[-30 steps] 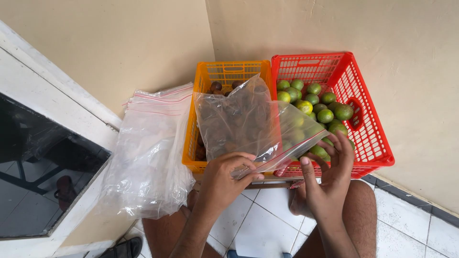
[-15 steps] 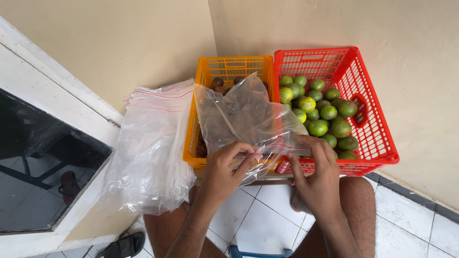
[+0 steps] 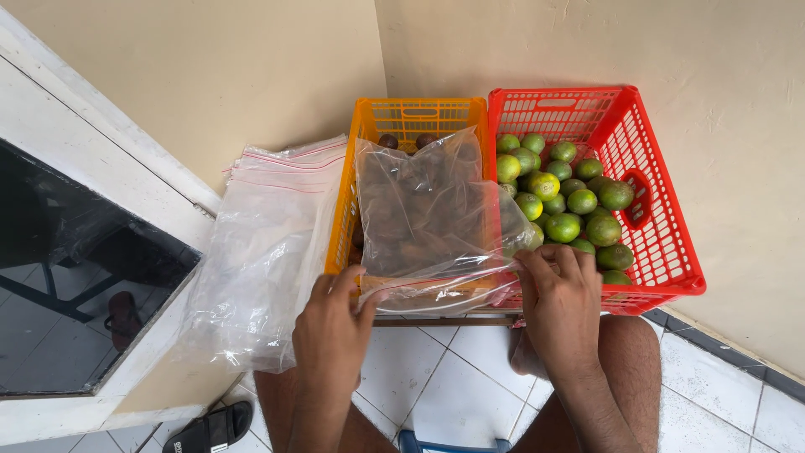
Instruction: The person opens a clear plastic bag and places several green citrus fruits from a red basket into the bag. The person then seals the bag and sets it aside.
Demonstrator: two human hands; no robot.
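My left hand (image 3: 333, 329) and my right hand (image 3: 559, 304) each pinch one end of the zip edge of a clear plastic bag (image 3: 428, 214). The bag lies spread over the orange basket (image 3: 419, 113) and partly over the red basket (image 3: 662, 226). Dark round fruits (image 3: 388, 141) show in the orange basket, mostly hidden under the bag. Several green limes (image 3: 563, 201) fill the red basket, just beyond my right hand.
A stack of clear zip bags (image 3: 268, 243) hangs over a white ledge at the left. A dark glass pane (image 3: 75, 277) sits below it. Beige walls meet in a corner behind the baskets. A black sandal (image 3: 210, 429) lies on the white tiled floor.
My hands have drawn apart along the bag's zip edge, left hand going left and right hand going right. The bag now lies flatter over the baskets.
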